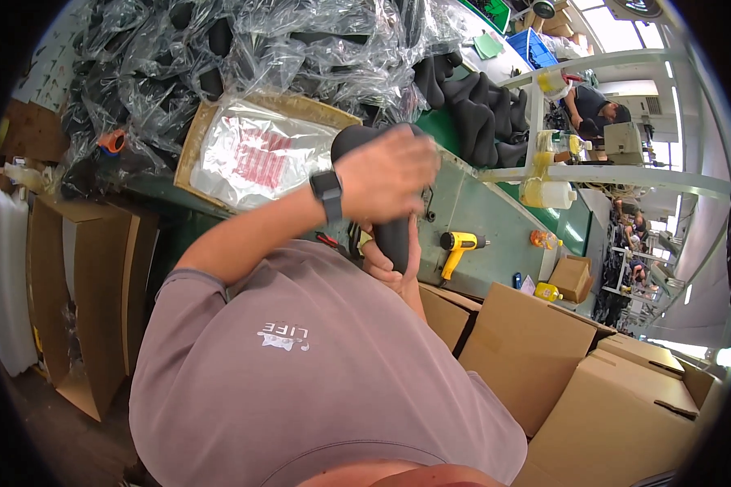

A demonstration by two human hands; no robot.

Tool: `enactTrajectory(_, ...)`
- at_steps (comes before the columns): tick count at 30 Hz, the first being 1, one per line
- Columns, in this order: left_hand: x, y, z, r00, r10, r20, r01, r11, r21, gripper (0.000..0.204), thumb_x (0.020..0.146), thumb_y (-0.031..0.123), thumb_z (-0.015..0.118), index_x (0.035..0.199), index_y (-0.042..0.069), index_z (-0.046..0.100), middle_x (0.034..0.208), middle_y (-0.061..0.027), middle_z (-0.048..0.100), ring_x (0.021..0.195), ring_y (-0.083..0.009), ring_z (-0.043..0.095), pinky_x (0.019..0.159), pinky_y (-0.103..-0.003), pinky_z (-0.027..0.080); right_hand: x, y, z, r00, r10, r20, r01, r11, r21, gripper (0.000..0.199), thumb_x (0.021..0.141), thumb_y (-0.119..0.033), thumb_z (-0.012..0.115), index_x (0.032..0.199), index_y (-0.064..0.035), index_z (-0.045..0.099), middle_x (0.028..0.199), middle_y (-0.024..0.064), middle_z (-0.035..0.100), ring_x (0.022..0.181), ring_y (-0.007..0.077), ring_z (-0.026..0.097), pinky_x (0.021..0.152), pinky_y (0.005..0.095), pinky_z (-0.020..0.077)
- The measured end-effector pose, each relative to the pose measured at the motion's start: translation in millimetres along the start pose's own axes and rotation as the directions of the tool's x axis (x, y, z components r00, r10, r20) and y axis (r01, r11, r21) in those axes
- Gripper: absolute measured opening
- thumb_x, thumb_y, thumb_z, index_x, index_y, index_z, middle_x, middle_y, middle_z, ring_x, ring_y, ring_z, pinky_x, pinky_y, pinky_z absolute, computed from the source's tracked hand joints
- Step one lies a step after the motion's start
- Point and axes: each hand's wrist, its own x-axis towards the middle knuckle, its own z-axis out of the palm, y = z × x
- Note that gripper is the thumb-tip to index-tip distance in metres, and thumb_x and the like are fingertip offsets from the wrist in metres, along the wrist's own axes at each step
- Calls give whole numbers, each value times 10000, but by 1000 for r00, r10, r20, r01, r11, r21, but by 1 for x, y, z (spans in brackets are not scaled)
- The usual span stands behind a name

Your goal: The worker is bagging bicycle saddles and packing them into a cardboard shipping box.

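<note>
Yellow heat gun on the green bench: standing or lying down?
Lying down. The yellow heat gun rests flat on the green bench, barrel pointing right, handle toward the cardboard boxes; neither hand touches it.

Red-printed clear bag (256, 154); brown cartons (536, 357) alongside.

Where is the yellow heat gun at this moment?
In the head view, the yellow heat gun lies on the green workbench, right of centre, just to the right of the black curved piece held in the person's hands, above the cardboard boxes.
</note>
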Motion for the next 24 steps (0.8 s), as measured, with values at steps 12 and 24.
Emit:
enactTrajectory(12, -230, -133, 183, 392, -850, 352, 881, 456, 121, 379, 983, 441, 764, 1094, 79, 788, 1104, -212, 800, 1064, -416, 759, 940, -538, 591, -40, 52, 7, 988, -155, 28, 157, 984, -84, 947, 1089, -802, 393, 1543, 29, 400, 740, 122, 508, 413, 121, 404, 378, 251, 371)
enactTrajectory(24, -297, -110, 189, 296, -903, 313, 946, 323, 36, 308, 1090, 241, 561, 1173, 76, 808, 1148, -237, 776, 1105, -450, 731, 966, -540, 573, -47, 41, -66, 545, -694, -471, -217, 426, -879, 430, 939, -85, 858, 1282, -29, 605, 971, 105, 770, 731, 180, 713, 690, 344, 603)
